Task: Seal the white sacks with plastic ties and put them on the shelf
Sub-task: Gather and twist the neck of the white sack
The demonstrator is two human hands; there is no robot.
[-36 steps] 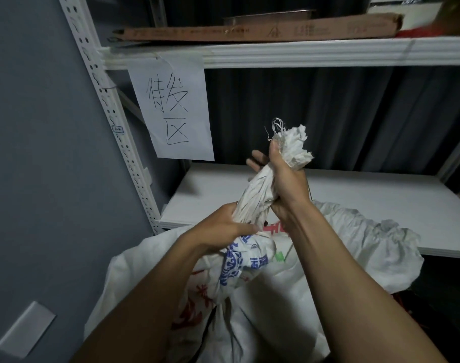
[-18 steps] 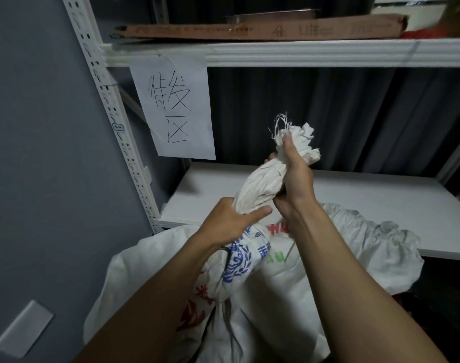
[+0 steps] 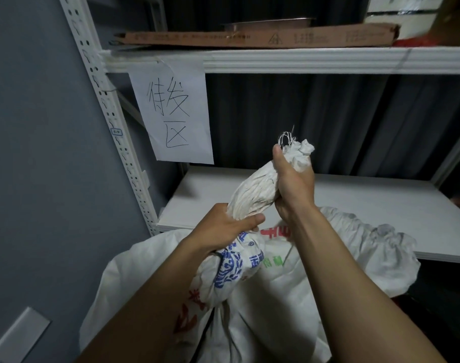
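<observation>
Right hand (image 3: 294, 184), having turned thumb-up, is gripping the top of the twisted neck (image 3: 252, 195) of the white sack (image 3: 263, 297); left hand (image 3: 223, 226) is clenching its base, the neck slanting up-right before the shelf (image 3: 367, 205).

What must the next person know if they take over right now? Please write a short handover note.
Left hand grips the twisted neck of the printed sack at its base; right hand grips it near the top.
The sack sits in front of the lower shelf; a second white sack lies behind it, top crumpled.
Done: neck gathered and twisted.
Left: no tie visible; tie it, then shelve the sacks.
</observation>
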